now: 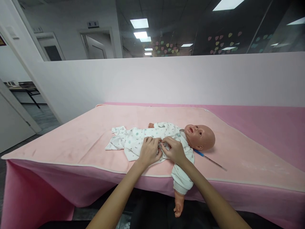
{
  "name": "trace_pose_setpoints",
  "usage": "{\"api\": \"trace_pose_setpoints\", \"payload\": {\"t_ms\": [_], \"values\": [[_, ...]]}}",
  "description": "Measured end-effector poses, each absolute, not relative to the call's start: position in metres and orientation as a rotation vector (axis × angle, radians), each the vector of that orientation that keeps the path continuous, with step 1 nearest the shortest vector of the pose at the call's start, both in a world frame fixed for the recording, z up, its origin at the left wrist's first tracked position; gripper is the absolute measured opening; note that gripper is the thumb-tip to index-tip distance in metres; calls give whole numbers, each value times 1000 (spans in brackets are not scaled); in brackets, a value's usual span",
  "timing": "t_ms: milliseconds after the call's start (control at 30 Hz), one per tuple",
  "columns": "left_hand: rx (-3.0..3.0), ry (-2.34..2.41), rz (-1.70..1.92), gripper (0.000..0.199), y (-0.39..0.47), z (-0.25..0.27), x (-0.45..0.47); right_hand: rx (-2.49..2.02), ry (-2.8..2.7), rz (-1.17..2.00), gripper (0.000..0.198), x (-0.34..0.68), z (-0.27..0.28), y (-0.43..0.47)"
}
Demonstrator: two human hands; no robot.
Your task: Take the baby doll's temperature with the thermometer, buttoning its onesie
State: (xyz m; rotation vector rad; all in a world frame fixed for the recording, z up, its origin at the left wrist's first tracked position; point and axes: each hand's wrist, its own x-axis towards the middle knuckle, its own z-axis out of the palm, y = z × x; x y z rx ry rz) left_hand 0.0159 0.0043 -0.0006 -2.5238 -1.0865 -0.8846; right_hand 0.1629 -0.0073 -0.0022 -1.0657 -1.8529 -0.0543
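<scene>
A baby doll lies on its back, head toward the right, dressed in a white baby outfit with small prints. At the near side of its torso, my left hand pinches the cloth of the outfit. Close beside it, my right hand is also closed, thumb and finger pinching the same garment; whether a tie or a fastener sits between the fingertips is too small to tell. One doll arm hangs over the table's near edge, its sleeve bunched up under my right forearm.
A peach-coloured mat covers much of the table, over a pink cloth. Near the doll's head lies a thin stick with a blue end. A white low wall with glass above stands behind the table.
</scene>
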Motion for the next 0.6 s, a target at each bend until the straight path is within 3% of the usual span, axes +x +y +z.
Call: {"api": "trace_pose_setpoints", "payload": {"t_ms": [333, 600], "values": [[-2670, -1195, -1107, 21, 3, 3, 14, -1053, -1845, -33, 7, 164, -1, -8], [-2772, -1298, -1333, 36, 4, 5, 10, -1037, -1842, -23, 8, 165, 0, -8]]}}
